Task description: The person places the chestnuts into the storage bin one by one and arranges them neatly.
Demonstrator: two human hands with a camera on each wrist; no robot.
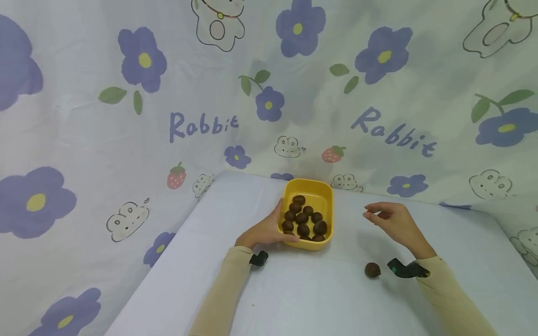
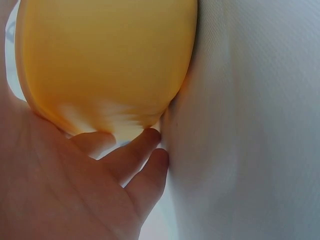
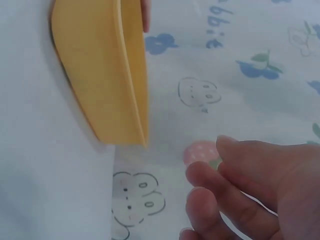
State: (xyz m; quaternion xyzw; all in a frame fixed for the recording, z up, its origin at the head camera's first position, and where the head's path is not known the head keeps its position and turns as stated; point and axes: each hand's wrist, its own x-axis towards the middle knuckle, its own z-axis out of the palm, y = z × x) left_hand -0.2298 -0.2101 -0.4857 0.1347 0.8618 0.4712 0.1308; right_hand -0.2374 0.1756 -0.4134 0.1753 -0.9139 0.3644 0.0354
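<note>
A yellow rectangular container (image 1: pixel 308 246) stands on the table with several brown chestnuts (image 1: pixel 301 218) inside, mostly toward its near end. My left hand (image 1: pixel 269 229) grips the container's left side, thumb at the near rim; in the left wrist view its fingers (image 2: pixel 145 175) lie against the yellow wall. To the right of the container, my right hand (image 1: pixel 395 224) is held above the table, fingers loosely bent and nothing between them. In the right wrist view its fingertips (image 3: pixel 202 200) are apart from the container. A single chestnut (image 1: pixel 372 270) lies on the table, nearer than the right hand.
A white cloth covers the table (image 1: pixel 302 298). Behind and to the left hangs a curtain (image 1: pixel 311 126) printed with flowers, rabbits and strawberries, close to the table's far edge. Small black devices (image 1: pixel 405 269) are worn on both wrists.
</note>
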